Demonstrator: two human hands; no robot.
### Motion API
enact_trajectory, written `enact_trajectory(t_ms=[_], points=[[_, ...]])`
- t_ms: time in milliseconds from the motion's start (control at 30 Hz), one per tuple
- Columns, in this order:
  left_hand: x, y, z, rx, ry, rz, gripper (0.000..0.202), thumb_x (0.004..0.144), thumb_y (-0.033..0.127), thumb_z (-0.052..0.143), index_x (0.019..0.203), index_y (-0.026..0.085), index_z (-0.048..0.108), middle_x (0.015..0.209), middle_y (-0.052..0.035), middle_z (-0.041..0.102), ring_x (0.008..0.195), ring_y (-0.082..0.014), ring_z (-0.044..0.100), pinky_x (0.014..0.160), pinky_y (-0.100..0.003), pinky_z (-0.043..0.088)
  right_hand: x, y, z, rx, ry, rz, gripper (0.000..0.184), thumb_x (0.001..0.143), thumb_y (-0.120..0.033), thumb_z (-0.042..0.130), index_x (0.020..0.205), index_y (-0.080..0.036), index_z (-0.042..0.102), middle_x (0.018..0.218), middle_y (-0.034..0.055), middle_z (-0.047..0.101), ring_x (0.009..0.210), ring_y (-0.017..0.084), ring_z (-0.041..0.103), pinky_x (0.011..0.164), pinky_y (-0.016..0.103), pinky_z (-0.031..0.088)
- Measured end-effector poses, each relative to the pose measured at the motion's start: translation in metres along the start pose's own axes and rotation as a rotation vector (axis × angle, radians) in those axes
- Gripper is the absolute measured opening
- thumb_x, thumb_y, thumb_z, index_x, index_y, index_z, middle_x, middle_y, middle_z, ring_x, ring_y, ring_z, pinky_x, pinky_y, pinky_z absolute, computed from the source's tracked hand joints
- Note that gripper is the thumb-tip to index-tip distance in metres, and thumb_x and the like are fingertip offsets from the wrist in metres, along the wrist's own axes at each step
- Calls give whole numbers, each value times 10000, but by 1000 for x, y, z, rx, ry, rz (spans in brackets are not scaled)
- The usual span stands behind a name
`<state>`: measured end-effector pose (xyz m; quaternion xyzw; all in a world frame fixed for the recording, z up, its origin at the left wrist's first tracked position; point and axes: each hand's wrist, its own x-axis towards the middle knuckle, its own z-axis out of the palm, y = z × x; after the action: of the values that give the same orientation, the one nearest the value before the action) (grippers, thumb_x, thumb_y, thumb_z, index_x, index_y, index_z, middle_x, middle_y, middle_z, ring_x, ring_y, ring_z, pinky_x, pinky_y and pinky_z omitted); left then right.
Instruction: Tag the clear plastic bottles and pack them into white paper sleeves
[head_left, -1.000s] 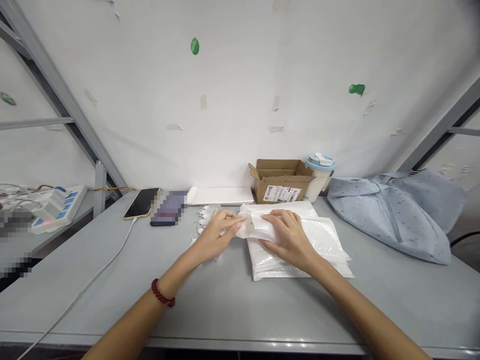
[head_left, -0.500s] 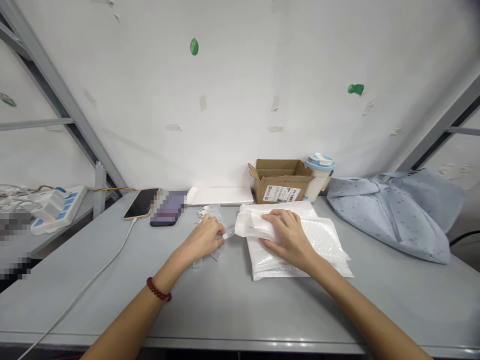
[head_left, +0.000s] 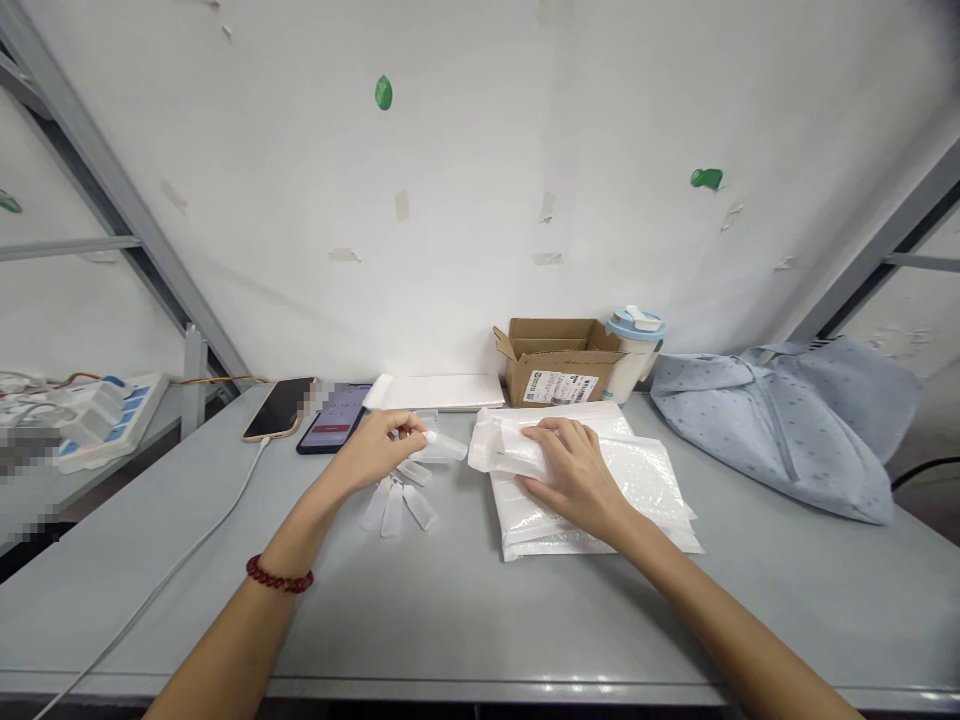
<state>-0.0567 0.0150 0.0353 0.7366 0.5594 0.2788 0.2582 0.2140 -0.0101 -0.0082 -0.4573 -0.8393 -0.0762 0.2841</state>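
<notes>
My left hand (head_left: 388,440) pinches one end of a small translucent plastic piece (head_left: 444,448), which points right towards the white mailer. Below that hand, several similar flat translucent pieces (head_left: 392,510) lie fanned out on the table. My right hand (head_left: 574,470) grips the upper flap of a white bubble mailer (head_left: 487,440), fingers on top and thumb below, its left end lifted a little. Under it lies a pile of more white bubble mailers (head_left: 645,475). The tip of the plastic piece is close to the mailer's left end; whether they touch I cannot tell.
Behind the mailers stand an open cardboard box (head_left: 562,370) and a blue-lidded cup (head_left: 634,350). At right lies a light blue fabric bag (head_left: 780,430). Two phones lie at left: a cabled one (head_left: 281,408) and a lit one (head_left: 330,420). A white flat packet (head_left: 442,390) rests against the wall.
My left hand has shifted left and slightly up, and the plastic piece in it now shows more fully. The fanned pieces are uncovered. My right hand stays on the mailer.
</notes>
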Motion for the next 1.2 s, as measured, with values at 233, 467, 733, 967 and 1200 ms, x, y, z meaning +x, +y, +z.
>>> enact_trajectory(t_ms=[233,467,733,967,1200], points=[[-2,11,22,-236,35,-10,209,724,359,532,753,167,609,670,20,543,555,-105,438,514,-224,344,0,-2,-1,38,35,-28,390,795,-331,555,1158,-228,456,1080,118,495,1015,284,454,844,462,360],[-5,14,58,-86,-2,137,273,801,387,510,948,226,674,944,-37,606,874,-186,499,675,-268,408,-1,0,-1,49,75,-85,388,789,-298,565,1148,-189,467,1060,116,489,992,267,449,839,431,364],[-6,11,48,-229,-151,163,309,839,410,479,920,234,720,1019,-47,634,904,-203,548,752,-296,433,-1,-4,-3,80,114,-115,378,779,-268,563,1139,-196,473,1032,106,501,956,255,462,818,423,370],[-12,20,65,-480,-194,133,194,742,303,607,684,162,728,664,-11,670,659,-165,583,592,-238,433,-3,-18,-7,121,77,-209,386,768,-238,543,1145,-189,475,1031,109,506,950,256,478,809,412,359],[-19,24,77,-336,66,260,164,749,245,585,713,188,735,784,-13,656,750,-164,597,674,-240,451,-4,-18,-4,48,51,-239,443,768,-261,540,1191,-183,432,1103,142,485,1032,289,451,845,452,340]])
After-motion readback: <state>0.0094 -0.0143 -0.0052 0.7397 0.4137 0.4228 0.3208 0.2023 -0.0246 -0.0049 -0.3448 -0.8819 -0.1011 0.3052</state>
